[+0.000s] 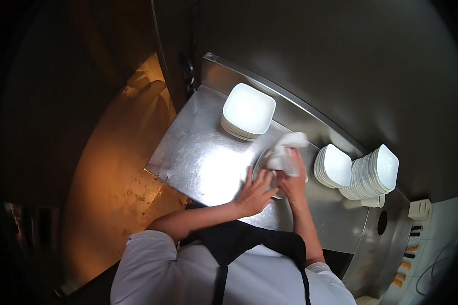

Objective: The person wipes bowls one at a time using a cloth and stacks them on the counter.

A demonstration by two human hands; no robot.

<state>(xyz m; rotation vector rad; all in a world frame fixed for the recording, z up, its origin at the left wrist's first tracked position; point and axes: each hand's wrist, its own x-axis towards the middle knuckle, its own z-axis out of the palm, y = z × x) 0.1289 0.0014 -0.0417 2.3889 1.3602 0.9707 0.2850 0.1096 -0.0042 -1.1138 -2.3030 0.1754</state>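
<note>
A round plate (258, 163) lies on the steel counter in front of me, partly covered by my hands and a cloth. My left hand (256, 195) is at the plate's near left side, its thumb by the rim and its fingers over the surface, holding it. My right hand (293, 179) is closed on a white cloth (291, 144) and presses it over the plate's right part. Motion blurs the cloth, and the right fingertips are partly hidden.
A stack of square white dishes (249, 109) stands at the back left of the steel counter (188, 147). To the right are a short stack (336, 166), a longer leaning stack (386, 168) and a white cup (374, 202). A raised steel edge (290, 101) runs along the back.
</note>
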